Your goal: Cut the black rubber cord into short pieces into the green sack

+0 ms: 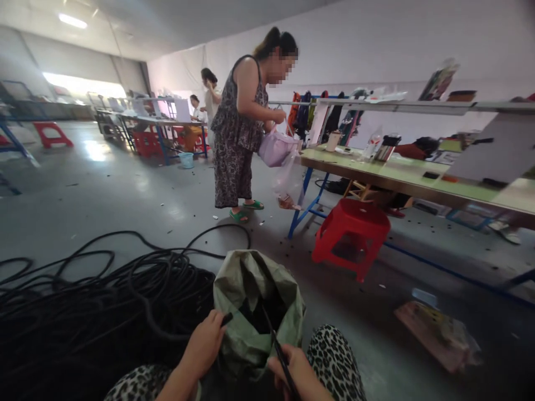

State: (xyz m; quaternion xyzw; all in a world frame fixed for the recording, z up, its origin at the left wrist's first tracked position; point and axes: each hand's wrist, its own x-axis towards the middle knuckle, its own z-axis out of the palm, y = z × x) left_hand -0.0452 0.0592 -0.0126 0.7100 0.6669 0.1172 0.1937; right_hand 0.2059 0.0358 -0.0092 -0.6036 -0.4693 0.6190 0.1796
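Note:
My left hand (204,344) is closed around a short black piece of cable (226,319) at the left rim of a green woven sack (254,312). My right hand (295,370) grips black scissors (276,345) whose blades point up into the sack's open mouth. The sack stands between my knees, which are in leopard-print fabric (336,362), and holds dark cut pieces. A large pile of black cable (96,301) lies on the floor to the left of the sack, touching it.
A person in a patterned dress (240,128) stands ahead holding a pink bag (276,147) beside a long green-topped table (401,175). A red plastic stool (353,234) stands under it. A flat package (434,334) lies on the floor at right. Other people sit at far tables.

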